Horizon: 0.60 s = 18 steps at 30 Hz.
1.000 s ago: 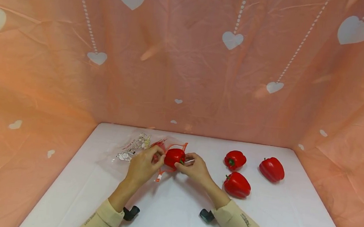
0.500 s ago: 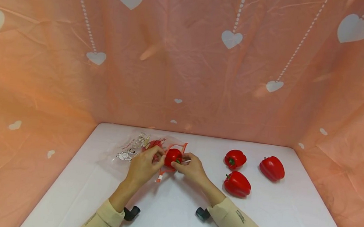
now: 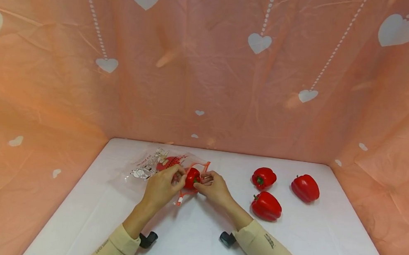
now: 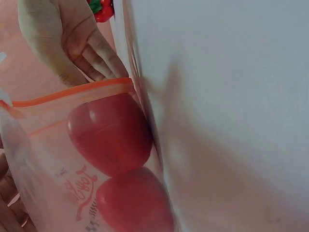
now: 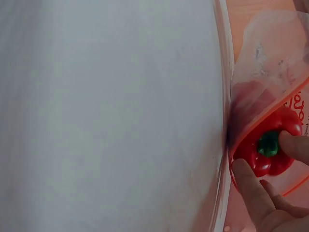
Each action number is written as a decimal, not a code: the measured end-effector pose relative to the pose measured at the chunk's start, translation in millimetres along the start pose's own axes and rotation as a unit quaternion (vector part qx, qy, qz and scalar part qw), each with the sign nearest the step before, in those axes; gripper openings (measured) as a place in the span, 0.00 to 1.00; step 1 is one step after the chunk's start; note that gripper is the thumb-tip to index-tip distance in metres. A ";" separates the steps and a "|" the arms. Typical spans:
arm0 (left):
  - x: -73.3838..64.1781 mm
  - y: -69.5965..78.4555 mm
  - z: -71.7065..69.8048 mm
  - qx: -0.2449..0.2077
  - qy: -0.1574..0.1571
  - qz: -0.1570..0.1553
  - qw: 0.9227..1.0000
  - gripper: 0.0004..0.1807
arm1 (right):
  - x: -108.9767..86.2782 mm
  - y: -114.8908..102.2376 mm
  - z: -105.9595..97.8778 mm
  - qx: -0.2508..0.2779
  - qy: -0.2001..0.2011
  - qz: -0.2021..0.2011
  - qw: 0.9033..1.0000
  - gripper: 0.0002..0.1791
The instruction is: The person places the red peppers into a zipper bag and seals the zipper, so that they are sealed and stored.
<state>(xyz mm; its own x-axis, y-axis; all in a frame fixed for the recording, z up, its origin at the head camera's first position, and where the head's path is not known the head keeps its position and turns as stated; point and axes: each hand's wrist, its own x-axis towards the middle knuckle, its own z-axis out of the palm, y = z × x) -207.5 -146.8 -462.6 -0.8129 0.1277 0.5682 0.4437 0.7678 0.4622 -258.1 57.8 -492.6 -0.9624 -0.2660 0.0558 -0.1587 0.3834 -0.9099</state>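
A clear zip bag [image 3: 143, 174] with an orange zip and printed cartoon figures lies at the middle left of the table in the head view. My left hand [image 3: 161, 184] pinches the bag near its mouth. A red bell pepper [image 3: 192, 178] sits in the mouth, its green stem [image 5: 268, 143] facing out. My right hand [image 3: 216, 189] touches this pepper, thumb beside the stem and fingers extended along its edge. Through the plastic, the left wrist view shows one red pepper [image 4: 111, 135] near the zip and another bell pepper [image 4: 137, 203] deeper inside.
Loose red peppers lie on the right side of the white table [image 3: 192, 242]: a bell pepper [image 3: 264, 178] at the back, a bell pepper [image 3: 266, 206] nearer, and a bell pepper [image 3: 305, 188] farther right. An orange curtain [image 3: 227, 84] with hearts surrounds the table.
The pepper at the mouth has moved left, deeper into the bag, with my right hand following. The pepper inside has shifted farther in. My left hand has hardly moved.
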 end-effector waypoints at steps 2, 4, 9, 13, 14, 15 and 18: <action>-0.1 0.4 0.3 0.000 -0.002 0.000 1.000 0.05 | 0.8 0.4 0.7 0.005 -0.003 -0.004 1.000 0.22; -0.4 0.7 0.4 -0.002 -0.004 -0.004 1.000 0.05 | 2.1 0.7 2.1 0.016 -0.009 -0.005 1.000 0.20; -1.2 0.9 0.2 -0.001 -0.007 -0.007 1.000 0.04 | 4.3 0.8 6.2 0.041 -0.031 0.012 0.999 0.17; -1.1 0.8 0.2 0.001 -0.007 -0.004 1.000 0.04 | 1.3 0.9 7.1 0.046 -0.046 0.031 0.997 0.18; -0.9 0.7 0.2 0.001 -0.006 -0.002 1.000 0.04 | 0.1 1.0 7.3 0.045 -0.049 0.033 0.997 0.18; -0.7 0.6 0.2 0.001 -0.006 -0.001 1.000 0.04 | -1.4 1.0 7.4 0.044 -0.053 0.033 0.997 0.19; 0.0 -0.3 -0.1 0.002 -0.003 0.001 1.000 0.04 | -4.7 -0.1 7.2 0.033 -0.063 0.029 0.997 0.21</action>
<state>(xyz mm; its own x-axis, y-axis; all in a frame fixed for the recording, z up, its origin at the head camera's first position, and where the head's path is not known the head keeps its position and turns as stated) -207.6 -147.0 -462.7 -0.8140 0.1333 0.5653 0.4439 0.7705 0.4575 -252.0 52.7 -495.7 -0.9335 -0.3558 -0.0456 -0.0852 0.3434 -0.9353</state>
